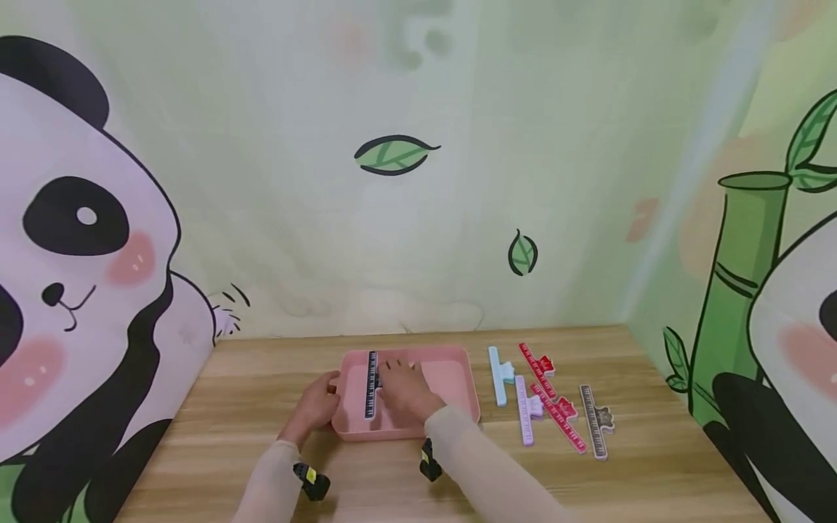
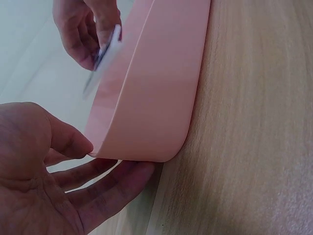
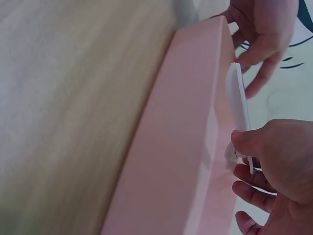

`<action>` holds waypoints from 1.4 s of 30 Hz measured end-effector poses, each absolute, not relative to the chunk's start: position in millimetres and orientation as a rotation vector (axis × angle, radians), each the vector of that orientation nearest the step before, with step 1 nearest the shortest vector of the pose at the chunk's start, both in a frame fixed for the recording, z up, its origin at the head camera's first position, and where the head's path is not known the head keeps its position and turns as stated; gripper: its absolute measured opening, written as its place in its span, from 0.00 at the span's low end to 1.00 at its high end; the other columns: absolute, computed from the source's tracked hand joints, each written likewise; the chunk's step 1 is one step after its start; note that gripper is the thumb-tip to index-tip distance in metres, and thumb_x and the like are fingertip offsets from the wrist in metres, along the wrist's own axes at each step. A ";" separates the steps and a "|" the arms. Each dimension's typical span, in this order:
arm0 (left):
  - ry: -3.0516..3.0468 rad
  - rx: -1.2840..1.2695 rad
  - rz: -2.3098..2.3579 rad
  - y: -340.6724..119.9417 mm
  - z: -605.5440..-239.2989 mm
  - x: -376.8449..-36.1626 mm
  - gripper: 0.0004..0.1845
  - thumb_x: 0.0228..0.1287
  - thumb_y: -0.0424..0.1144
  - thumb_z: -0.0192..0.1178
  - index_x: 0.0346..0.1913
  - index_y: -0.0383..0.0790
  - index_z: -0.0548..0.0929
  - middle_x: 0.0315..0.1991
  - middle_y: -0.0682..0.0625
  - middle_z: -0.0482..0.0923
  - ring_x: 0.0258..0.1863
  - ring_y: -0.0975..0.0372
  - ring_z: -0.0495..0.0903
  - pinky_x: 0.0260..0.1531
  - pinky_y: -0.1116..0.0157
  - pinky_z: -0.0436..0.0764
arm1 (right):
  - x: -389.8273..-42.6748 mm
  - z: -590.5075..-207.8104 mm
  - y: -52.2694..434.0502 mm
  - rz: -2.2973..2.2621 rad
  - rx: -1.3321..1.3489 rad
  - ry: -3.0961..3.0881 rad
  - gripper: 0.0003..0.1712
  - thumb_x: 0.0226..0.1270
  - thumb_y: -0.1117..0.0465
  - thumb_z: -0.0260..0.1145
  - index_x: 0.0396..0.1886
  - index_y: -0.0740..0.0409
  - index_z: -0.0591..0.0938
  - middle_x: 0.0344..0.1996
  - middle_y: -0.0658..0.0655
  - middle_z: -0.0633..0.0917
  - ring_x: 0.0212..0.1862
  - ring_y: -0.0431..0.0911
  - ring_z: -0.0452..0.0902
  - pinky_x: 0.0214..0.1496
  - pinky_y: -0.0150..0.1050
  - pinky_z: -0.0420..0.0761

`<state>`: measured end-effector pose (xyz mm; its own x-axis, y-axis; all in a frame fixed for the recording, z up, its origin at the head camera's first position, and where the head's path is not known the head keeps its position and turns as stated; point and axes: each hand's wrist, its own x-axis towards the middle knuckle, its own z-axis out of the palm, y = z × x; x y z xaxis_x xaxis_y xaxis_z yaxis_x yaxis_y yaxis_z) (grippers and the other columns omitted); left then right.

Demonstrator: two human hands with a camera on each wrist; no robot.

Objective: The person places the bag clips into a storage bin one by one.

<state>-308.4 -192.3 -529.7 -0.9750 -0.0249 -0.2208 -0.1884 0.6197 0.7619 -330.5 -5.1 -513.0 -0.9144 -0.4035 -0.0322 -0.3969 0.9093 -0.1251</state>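
Observation:
A pink tray point(image 1: 451, 428) lies on the table. My left hand point(image 1: 318, 403) holds it at its left end; in the left wrist view the thumb point(image 2: 73, 142) is at the rim and the other fingers reach under the corner. Over the tray's left part, my right hand point(image 1: 407, 388) holds a black ruler-shaped clip point(image 1: 371, 385) with white markings. The clip's pale back point(image 3: 237, 98) faces the right wrist camera, its handle between thumb and fingers. Its long strip runs front to back in the head view.
Right of the tray lie several more ruler-shaped clips: a light blue one point(image 1: 497, 376), a purple one point(image 1: 525, 410), two red ones point(image 1: 536, 369) and a grey one point(image 1: 593, 423). A panda-printed backdrop point(image 1: 294, 240) stands behind the wooden table point(image 1: 261, 370).

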 end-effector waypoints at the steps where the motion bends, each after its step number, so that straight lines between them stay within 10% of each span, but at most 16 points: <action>1: 2.647 -0.185 1.281 -192.7 -531.0 -307.9 0.30 0.69 0.32 0.48 0.74 0.39 0.60 0.66 0.31 0.69 0.55 0.44 0.77 0.50 0.49 0.82 | -329.1 -515.1 -6.5 -0.175 -0.640 3.004 0.30 0.72 0.47 0.58 0.69 0.54 0.70 0.65 0.55 0.75 0.67 0.50 0.68 0.69 0.54 0.68; 42: 2.687 -0.112 1.290 -193.2 -533.1 -308.1 0.30 0.67 0.31 0.47 0.73 0.35 0.61 0.62 0.28 0.72 0.54 0.44 0.79 0.47 0.50 0.83 | -322.2 -532.6 -31.4 -0.110 -0.646 2.973 0.33 0.66 0.46 0.64 0.68 0.51 0.72 0.62 0.53 0.76 0.61 0.49 0.72 0.62 0.53 0.72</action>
